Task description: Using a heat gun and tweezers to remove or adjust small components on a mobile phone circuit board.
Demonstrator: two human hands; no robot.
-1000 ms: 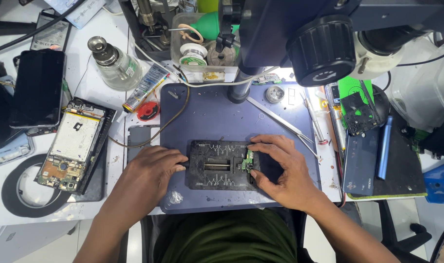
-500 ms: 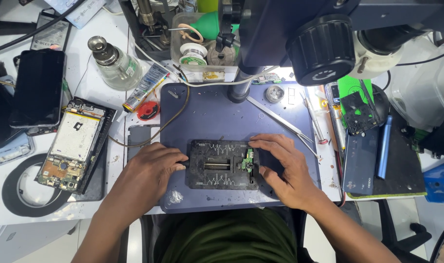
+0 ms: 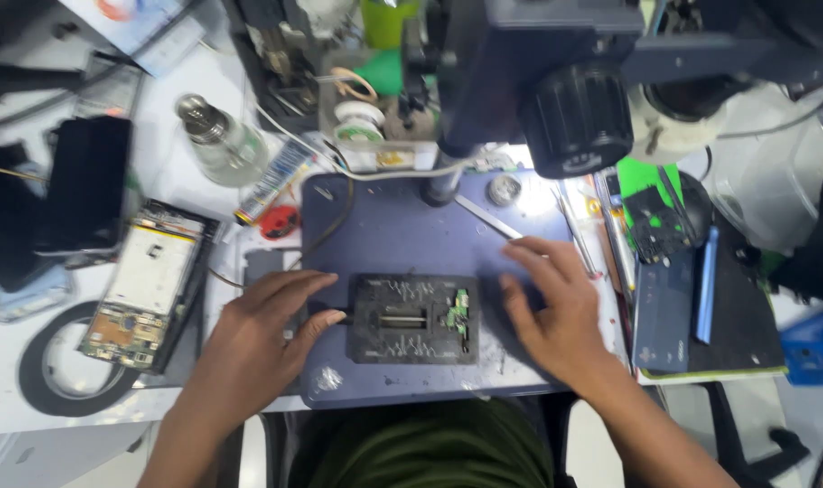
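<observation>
A dark circuit-board holder lies on the blue work mat, with a small green circuit board clamped at its right side. My left hand rests flat on the mat, its fingertips touching the holder's left edge. Just right of the holder lies my right hand, fingers spread on the mat and holding nothing. Metal tweezers lie beyond the right hand's fingertips.
A microscope hangs over the mat's far edge. An opened phone and dark phones lie at the left, beside a glass bottle. A dark tray with parts and a blue tool sits at the right.
My right hand has come off the holder's right end and the green board, and now lies open on the mat beside it. The left hand stays at the holder's left edge.
</observation>
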